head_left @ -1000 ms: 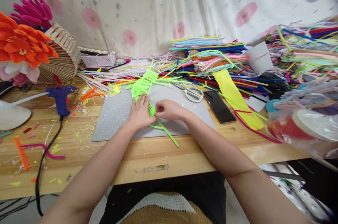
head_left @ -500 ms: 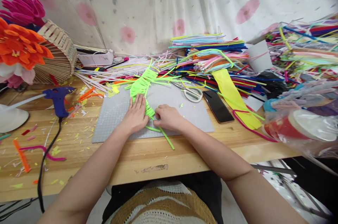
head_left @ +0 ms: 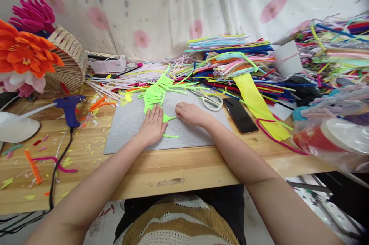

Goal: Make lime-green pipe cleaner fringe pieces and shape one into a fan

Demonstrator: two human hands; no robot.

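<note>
A leaf-like piece of bright green pipe cleaners (head_left: 155, 93), bent in close rows, lies on the grey cutting mat (head_left: 123, 133). My left hand (head_left: 152, 126) rests flat over its near end, fingers stretched together, covering part of it. Just to the right, my right hand (head_left: 188, 114) pinches the tip of a green pipe cleaner (head_left: 171, 118) that leads out from the piece. Another green strand (head_left: 171, 136) sticks out below my left hand. White-handled scissors (head_left: 212, 102) lie at the mat's upper right.
Right of the mat are a black phone (head_left: 240, 115) and a yellow strip (head_left: 259, 106). Bundles of coloured pipe cleaners (head_left: 230, 49) line the back. At left stand a blue glue gun (head_left: 69, 108), its black cord, an orange flower (head_left: 24, 50) and scattered scraps.
My right hand has moved up and away from my left, drawing the pipe cleaner out to the right. The strand that pointed towards the table's front edge no longer shows there.
</note>
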